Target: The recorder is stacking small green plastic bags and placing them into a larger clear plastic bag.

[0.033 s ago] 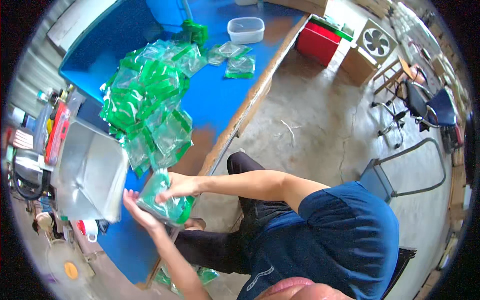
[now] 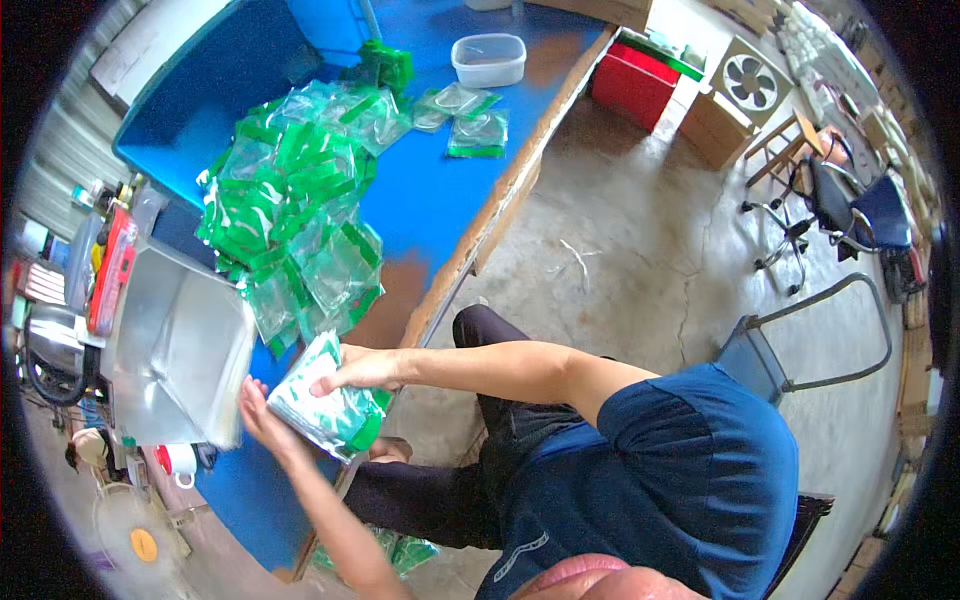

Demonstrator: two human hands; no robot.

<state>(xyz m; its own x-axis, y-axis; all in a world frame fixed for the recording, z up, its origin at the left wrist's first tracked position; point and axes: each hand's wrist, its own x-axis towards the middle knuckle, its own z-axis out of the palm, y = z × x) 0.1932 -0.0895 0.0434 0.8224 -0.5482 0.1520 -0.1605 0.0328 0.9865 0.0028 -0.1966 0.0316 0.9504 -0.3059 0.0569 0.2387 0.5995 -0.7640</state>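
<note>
My right hand (image 2: 355,370) grips a stack of clear plastic bags with green edges (image 2: 330,415), its thumb pressed on top, just over the near end of the blue table. Beside the stack's left edge is my left hand (image 2: 265,418), open, fingers stretched out and palm turned toward the bags. Whether its palm touches the edge I cannot tell. A large loose heap of the same green-edged bags (image 2: 290,190) spreads over the table beyond my hands.
Left of my hands stands a pale, open-topped bin (image 2: 175,340), with a white and red mug (image 2: 180,462) next to it. Farther off on the blue table (image 2: 425,205) are a clear plastic tub (image 2: 488,62) and a few flat bags (image 2: 478,132). More bags (image 2: 410,552) lie below the table edge.
My left hand has drawn slightly left, away from the stack. The stack has shifted a little in my right hand, and its top shows more white glare.
</note>
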